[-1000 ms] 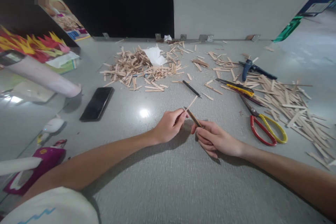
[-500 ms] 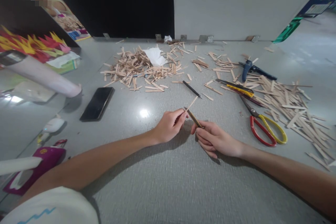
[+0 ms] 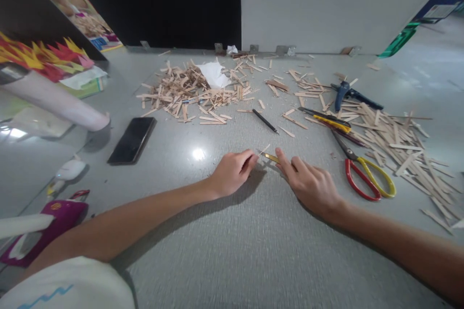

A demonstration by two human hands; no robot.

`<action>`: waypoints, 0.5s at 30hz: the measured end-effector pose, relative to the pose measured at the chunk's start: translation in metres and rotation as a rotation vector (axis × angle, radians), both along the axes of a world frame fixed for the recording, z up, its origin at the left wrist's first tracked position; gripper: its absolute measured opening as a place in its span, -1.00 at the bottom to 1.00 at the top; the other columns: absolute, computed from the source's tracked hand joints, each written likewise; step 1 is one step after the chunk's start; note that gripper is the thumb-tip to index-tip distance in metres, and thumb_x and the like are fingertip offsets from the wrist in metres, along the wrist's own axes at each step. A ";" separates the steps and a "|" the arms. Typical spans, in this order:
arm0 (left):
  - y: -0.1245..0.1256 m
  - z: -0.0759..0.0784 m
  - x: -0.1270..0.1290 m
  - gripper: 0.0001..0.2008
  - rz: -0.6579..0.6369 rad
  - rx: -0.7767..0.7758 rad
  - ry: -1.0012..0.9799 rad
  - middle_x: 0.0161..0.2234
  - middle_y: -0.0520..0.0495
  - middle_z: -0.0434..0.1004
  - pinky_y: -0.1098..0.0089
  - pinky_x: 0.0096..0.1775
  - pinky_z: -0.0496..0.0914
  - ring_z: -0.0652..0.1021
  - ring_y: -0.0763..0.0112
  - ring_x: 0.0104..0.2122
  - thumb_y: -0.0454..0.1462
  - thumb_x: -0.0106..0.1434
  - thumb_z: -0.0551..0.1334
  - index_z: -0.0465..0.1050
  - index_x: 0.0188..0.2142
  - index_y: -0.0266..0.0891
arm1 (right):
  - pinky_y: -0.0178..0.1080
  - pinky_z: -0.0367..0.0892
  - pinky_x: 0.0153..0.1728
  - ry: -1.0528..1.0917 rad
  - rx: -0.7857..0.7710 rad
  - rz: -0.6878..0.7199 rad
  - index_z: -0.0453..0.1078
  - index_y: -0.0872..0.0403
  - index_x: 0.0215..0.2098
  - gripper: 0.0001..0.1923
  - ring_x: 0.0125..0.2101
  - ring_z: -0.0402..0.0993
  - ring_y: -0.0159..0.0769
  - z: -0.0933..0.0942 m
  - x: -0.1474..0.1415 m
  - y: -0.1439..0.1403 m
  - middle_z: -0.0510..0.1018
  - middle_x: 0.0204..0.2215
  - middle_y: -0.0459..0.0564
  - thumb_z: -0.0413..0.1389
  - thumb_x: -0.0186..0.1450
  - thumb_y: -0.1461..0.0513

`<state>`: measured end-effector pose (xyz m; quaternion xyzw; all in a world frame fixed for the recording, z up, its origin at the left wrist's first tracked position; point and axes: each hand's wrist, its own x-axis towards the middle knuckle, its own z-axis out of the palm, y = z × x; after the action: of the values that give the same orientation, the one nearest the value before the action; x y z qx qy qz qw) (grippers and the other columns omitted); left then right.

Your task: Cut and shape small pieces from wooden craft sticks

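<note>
down on the grey table (image 3: 232, 251), both hands met over a thin wooden stick.

the left hand (image 3: 232, 173) pinched the wooden stick (image 3: 264, 149) between curled fingertips, its free end pointing away; the right hand (image 3: 311, 184) lay palm down, fingers pressing a yellow-handled craft knife (image 3: 271, 157) flat on the table, just beside the stick. red-and-yellow scissors (image 3: 364, 174) lay to the right, a black pen (image 3: 265, 121) and a phone (image 3: 132, 139) farther off, piles of wood offcuts (image 3: 188, 92) beyond.

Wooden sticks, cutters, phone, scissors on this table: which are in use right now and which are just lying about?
In use: thin wooden stick pinched by left hand; yellow-handled cutter under right hand.

Lying about: phone, black pen, scissors, blue pliers, stick piles.
</note>
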<state>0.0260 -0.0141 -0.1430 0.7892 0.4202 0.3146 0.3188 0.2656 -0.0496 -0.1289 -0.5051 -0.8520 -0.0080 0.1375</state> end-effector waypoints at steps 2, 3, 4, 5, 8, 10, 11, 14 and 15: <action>0.002 -0.003 0.000 -0.47 0.012 0.018 0.020 -0.65 0.15 0.25 0.45 -0.50 0.17 0.30 0.48 -0.65 0.02 0.63 -0.07 0.34 -0.40 -0.17 | -0.25 0.12 -0.58 -0.035 0.020 0.011 0.52 0.03 0.32 -0.52 -0.49 0.44 -0.22 0.001 -0.001 -0.001 0.49 -0.46 0.06 -0.14 0.66 0.18; 0.003 -0.004 -0.001 -0.47 0.016 0.020 0.024 -0.65 0.15 0.25 0.45 -0.49 0.17 0.29 0.48 -0.66 0.01 0.64 -0.08 0.36 -0.38 -0.17 | -0.25 0.14 -0.57 -0.065 0.034 0.022 0.50 0.03 0.34 -0.52 -0.48 0.44 -0.22 0.001 -0.001 -0.001 0.49 -0.46 0.05 -0.15 0.66 0.21; 0.004 -0.005 -0.001 -0.47 0.019 0.024 0.030 -0.65 0.15 0.25 0.45 -0.49 0.18 0.30 0.48 -0.66 0.00 0.64 -0.09 0.37 -0.37 -0.18 | -0.25 0.16 -0.57 -0.098 0.050 0.037 0.49 0.03 0.35 -0.51 -0.48 0.44 -0.22 0.001 -0.001 -0.001 0.49 -0.46 0.05 -0.16 0.65 0.25; 0.004 -0.006 -0.001 -0.47 0.022 0.029 0.038 -0.64 0.14 0.26 0.45 -0.49 0.18 0.30 0.48 -0.66 -0.01 0.65 -0.10 0.38 -0.37 -0.18 | -0.25 0.19 -0.55 -0.125 0.065 0.053 0.48 0.04 0.36 -0.50 -0.48 0.44 -0.21 0.001 -0.001 -0.001 0.50 -0.46 0.05 -0.17 0.64 0.28; 0.004 -0.006 -0.002 -0.49 0.027 0.053 0.061 -0.63 0.13 0.30 0.45 -0.49 0.18 0.32 0.47 -0.65 -0.05 0.66 -0.10 0.37 -0.36 -0.18 | -0.22 0.22 -0.53 -0.162 0.094 0.083 0.47 0.08 0.35 -0.47 -0.47 0.45 -0.20 0.001 0.000 -0.001 0.53 -0.43 0.06 -0.18 0.59 0.37; 0.003 -0.006 -0.002 -0.50 0.020 0.076 0.080 -0.61 0.11 0.32 0.45 -0.49 0.17 0.32 0.47 -0.64 -0.07 0.66 -0.09 0.35 -0.38 -0.18 | -0.20 0.20 -0.54 -0.179 0.115 0.088 0.48 0.11 0.32 -0.47 -0.49 0.45 -0.20 0.001 -0.001 -0.002 0.54 -0.44 0.06 -0.17 0.57 0.42; 0.003 -0.007 -0.003 -0.50 0.014 0.090 0.090 -0.61 0.10 0.32 0.44 -0.49 0.15 0.32 0.46 -0.64 -0.07 0.65 -0.08 0.34 -0.39 -0.17 | -0.20 0.18 -0.54 -0.198 0.131 0.091 0.49 0.13 0.31 -0.46 -0.50 0.44 -0.21 0.001 -0.001 -0.002 0.54 -0.44 0.06 -0.17 0.55 0.44; 0.001 -0.009 -0.004 -0.48 -0.010 0.133 0.117 -0.60 0.08 0.34 0.43 -0.50 0.12 0.32 0.45 -0.63 -0.02 0.65 -0.06 0.33 -0.41 -0.17 | -0.19 0.11 -0.55 -0.300 0.176 0.085 0.51 0.18 0.22 -0.48 -0.52 0.43 -0.23 0.003 -0.004 0.000 0.56 -0.45 0.07 -0.14 0.48 0.51; 0.001 -0.009 -0.004 -0.47 -0.017 0.145 0.122 -0.59 0.07 0.34 0.43 -0.50 0.11 0.31 0.45 -0.63 -0.01 0.65 -0.07 0.34 -0.41 -0.17 | -0.19 0.09 -0.55 -0.341 0.181 0.068 0.54 0.17 0.15 -0.51 -0.52 0.43 -0.24 0.004 -0.005 0.001 0.56 -0.45 0.07 -0.12 0.47 0.51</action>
<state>0.0221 -0.0129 -0.1521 0.8314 0.4081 0.2930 0.2373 0.2607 -0.0483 -0.1247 -0.4531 -0.8752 -0.1654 0.0362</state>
